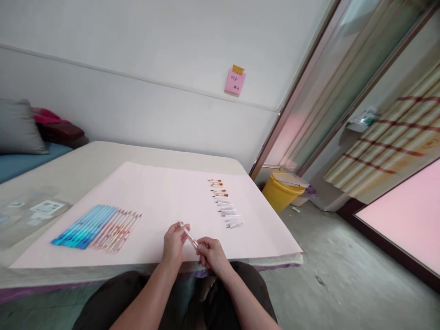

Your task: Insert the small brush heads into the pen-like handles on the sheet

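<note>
Head cam: both hands meet low centre, over the near edge of the large pale pink paper sheet (pixel 165 188) that covers the beige table (pixel 103 153). On the left hand (pixel 174 242) the fingers are curled, tips pinched on the upper end of a thin clear pen-like stick (pixel 188 234). The right hand (pixel 212 253) is also closed, thumb + forefinger pinching the lower end. Stick is held off the paper, tilted, far end up-left, near end down-right. Prob. a pen barrel, too small to be sure.

Left of the hands, well apart: a fanned row of blue pens (pixel 82 225) lies touching a row of pink-white pens (pixel 118 225), all on the sheet. Right and further back is a column of small pen parts (pixel 225 206) — orange-tipped ones at the far end, whitish ones nearer. Clear plastic bags (pixel 34 211) lie on the table at far left. Yellow plastic bucket (pixel 280 192) stands on the floor past the table corner. Pink sticky note (pixel 235 82) on the white wall.
</note>
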`<control>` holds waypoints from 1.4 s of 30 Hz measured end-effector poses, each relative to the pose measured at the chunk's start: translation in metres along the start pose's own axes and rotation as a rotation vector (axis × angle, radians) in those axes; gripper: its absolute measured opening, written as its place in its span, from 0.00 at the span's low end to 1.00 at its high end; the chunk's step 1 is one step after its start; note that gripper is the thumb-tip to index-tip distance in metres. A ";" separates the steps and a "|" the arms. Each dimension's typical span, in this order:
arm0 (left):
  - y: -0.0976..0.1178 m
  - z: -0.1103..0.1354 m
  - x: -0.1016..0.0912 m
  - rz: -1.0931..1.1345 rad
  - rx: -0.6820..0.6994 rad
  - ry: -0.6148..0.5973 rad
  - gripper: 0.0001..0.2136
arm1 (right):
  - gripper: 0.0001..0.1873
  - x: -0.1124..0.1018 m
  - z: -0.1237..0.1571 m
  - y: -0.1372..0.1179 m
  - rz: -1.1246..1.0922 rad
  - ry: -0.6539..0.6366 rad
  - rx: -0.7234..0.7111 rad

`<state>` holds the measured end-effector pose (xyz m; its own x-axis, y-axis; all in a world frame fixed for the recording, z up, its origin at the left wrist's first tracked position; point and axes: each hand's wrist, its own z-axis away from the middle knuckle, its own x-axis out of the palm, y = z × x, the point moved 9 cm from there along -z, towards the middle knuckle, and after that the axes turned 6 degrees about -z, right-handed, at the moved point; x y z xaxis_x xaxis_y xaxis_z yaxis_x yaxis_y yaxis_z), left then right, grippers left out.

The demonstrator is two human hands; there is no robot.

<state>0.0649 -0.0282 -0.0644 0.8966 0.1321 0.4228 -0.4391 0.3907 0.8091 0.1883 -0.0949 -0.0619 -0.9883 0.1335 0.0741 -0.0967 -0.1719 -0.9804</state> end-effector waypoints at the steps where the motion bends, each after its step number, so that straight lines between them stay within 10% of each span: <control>1: 0.000 0.000 0.000 -0.007 0.007 0.004 0.08 | 0.10 0.000 0.000 0.000 0.003 0.001 0.001; 31: 0.010 -0.001 -0.012 -0.067 0.086 0.113 0.09 | 0.10 0.006 0.002 -0.004 -0.026 -0.028 0.020; 42: 0.013 0.000 -0.002 0.011 0.107 -0.024 0.16 | 0.14 0.003 0.008 -0.003 -0.232 -0.020 0.102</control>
<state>0.0576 -0.0232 -0.0546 0.8905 0.1139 0.4406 -0.4540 0.2892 0.8428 0.1851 -0.1016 -0.0569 -0.9404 0.1616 0.2991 -0.3312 -0.2366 -0.9134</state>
